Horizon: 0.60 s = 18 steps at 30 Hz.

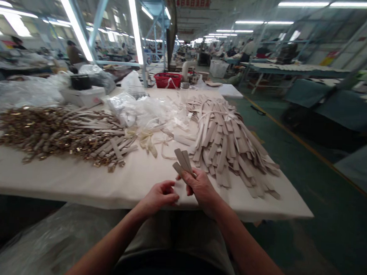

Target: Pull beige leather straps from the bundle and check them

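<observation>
My right hand (202, 189) is closed around a few flat grey-beige straps (185, 161), their rounded ends fanned out beyond the thumb. Just left of it, above the table's front edge, my left hand (159, 197) has its fingers bent and the thumb apart from them, with nothing I can make out in between. A large bundle of similar straps (223, 142) lies to the right, tied around near its far end. On the left is a heap of narrow straps with gold-coloured metal buckles (59, 132).
Clear plastic bags (148, 110) and a yellowish glove-like item (147, 141) lie mid-table. Behind them stand a white box (83, 95), a lidded jar (184, 90) and a red basket (167, 80). The cloth-covered table (127, 192) ends at the right beside a green floor (293, 169).
</observation>
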Tool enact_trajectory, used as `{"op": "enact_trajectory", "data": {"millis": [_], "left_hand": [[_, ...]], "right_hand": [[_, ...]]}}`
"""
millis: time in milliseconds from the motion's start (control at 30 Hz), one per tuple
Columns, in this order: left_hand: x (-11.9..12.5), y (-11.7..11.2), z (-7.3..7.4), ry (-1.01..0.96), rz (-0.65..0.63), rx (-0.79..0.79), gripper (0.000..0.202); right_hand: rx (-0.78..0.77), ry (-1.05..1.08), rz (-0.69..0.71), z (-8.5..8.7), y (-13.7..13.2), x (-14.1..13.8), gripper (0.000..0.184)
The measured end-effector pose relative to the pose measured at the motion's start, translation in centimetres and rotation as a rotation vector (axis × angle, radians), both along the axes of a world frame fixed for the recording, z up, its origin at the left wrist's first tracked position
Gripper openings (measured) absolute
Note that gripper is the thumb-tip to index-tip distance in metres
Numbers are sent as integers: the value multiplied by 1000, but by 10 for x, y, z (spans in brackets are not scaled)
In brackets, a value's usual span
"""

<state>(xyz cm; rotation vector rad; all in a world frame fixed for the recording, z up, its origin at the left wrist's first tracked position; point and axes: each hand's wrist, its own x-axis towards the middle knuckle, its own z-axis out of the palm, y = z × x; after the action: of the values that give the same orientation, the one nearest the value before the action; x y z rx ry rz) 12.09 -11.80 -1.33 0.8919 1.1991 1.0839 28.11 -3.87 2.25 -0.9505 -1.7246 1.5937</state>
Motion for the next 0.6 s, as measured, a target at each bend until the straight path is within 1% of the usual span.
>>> {"op": "enact_trajectory", "data": {"millis": [67, 100, 167, 267, 333, 433, 533, 600], "left_hand": [[0, 2, 3, 26, -84, -30, 23], [-1, 4, 5, 23, -114, -48, 20], [-1, 7, 10, -25, -140, -81, 20], [0, 11, 15, -113, -134, -103, 25], [2, 11, 16, -183, -75, -107, 29], [3, 14, 15, -375, 122, -121, 30], [1, 21, 14, -558, 306, -145, 26], [1, 25, 14, -621, 379, -173, 17]], "right_hand": [[1, -8, 9, 1, 0, 1, 43], [-11, -18, 8, 0, 2, 1, 46], [-42, -41, 6, -3, 7, 1, 51], [-68, -51, -20, -7, 14, 3, 57], [-69, -41, -77, -8, 13, 9, 59], [-43, -58, -147, -8, 2, 28, 56], [-12, -123, -107, -10, -21, 48, 52], [-8, -143, -43, -14, -39, 56, 48]]}}
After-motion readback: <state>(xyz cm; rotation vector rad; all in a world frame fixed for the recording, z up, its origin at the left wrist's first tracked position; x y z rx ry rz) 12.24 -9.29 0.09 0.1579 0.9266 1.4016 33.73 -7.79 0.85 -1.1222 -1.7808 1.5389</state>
